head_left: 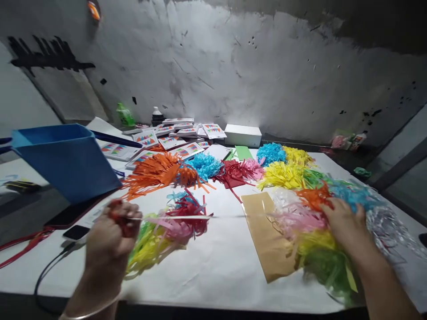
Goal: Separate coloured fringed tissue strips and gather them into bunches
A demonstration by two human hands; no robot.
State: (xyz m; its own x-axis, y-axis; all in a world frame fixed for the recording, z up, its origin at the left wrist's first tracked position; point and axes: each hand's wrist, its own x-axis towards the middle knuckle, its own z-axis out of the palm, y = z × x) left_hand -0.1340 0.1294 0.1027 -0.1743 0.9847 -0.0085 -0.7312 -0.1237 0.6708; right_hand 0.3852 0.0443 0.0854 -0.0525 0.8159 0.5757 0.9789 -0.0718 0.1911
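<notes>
Closed in a fist at left, my left hand (115, 226) grips a thin white string (190, 217), with bits of red-orange paper showing between the fingers. The string runs taut across to a bunch of tassels on the right. There my right hand (348, 222), blurred, has its fingers curled on an orange paper tassel (313, 196). Beside it lie a pink tassel (300, 220), a yellow tassel (315, 243) and a smeared green tassel (328, 269). Next to my left hand, a multicoloured bundle of tassels (182, 222) rests on the white table covering.
A blue box (66, 160) stands at left near a phone (76, 232) and cable. Orange tassels (160, 171), red tassels (235, 172) and yellow tassels (283, 174) line the middle. Behind are printed packs (213, 130) and a white box (243, 135). Brown paper (267, 240) lies centre-right.
</notes>
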